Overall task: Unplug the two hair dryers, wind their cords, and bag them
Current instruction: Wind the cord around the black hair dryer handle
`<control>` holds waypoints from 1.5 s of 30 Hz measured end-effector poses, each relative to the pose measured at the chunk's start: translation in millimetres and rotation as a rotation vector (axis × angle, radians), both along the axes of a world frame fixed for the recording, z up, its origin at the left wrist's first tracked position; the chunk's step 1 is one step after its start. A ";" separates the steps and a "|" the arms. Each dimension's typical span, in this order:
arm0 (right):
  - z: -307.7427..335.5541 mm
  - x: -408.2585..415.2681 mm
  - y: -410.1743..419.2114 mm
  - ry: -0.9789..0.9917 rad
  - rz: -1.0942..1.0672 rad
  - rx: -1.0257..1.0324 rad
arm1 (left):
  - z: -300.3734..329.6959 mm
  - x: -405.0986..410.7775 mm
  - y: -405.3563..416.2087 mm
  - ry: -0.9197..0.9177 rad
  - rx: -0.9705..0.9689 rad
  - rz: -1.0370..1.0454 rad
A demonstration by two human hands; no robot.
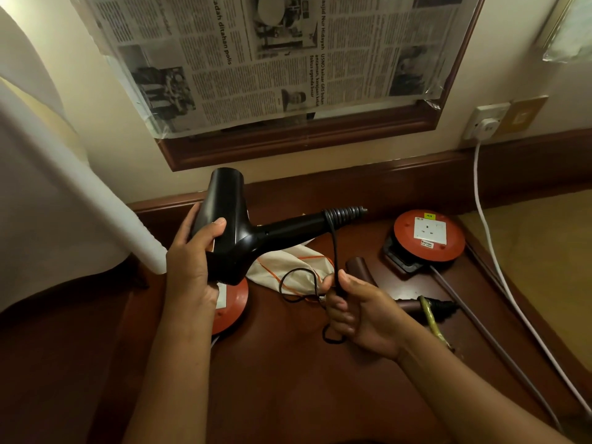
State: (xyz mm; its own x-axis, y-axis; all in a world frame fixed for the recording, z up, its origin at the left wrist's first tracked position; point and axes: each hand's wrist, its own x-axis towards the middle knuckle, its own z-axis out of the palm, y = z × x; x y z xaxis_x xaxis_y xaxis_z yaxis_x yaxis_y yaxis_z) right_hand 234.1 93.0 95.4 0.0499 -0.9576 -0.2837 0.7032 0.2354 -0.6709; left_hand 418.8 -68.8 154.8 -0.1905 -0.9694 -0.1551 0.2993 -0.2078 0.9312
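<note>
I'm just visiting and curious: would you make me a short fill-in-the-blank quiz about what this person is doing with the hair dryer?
1. The left hand grips the black hair dryer by its ____.
2. The right hand holds the dryer's thin black ____.
3. The cloth bag lying on the table is cream with ____ stitching.
4. The round socket reel right of the dryer is ____ in colour.

Missing words: body; cord; orange; red
</note>
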 end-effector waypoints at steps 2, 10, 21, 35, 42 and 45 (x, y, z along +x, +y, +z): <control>-2.3 2.2 -0.4 0.007 -0.011 -0.044 | -1.1 1.9 -1.0 0.014 0.012 -0.023; 10.6 0.3 -6.8 0.498 -0.126 -0.096 | 4.6 10.4 -4.3 0.058 -0.002 -0.093; -0.1 -1.5 -19.0 0.272 -0.054 -0.149 | 17.6 14.6 3.2 0.107 0.024 -0.083; 19.4 -43.6 -51.1 0.859 0.074 0.041 | 17.4 19.8 0.9 -0.015 0.000 -0.211; 64.1 -77.6 -72.2 1.151 0.324 -0.080 | 14.8 29.7 -9.0 -0.094 -0.002 -0.330; 84.1 -83.0 -82.4 1.375 0.364 -0.114 | 14.9 31.6 -12.1 -0.093 0.006 -0.379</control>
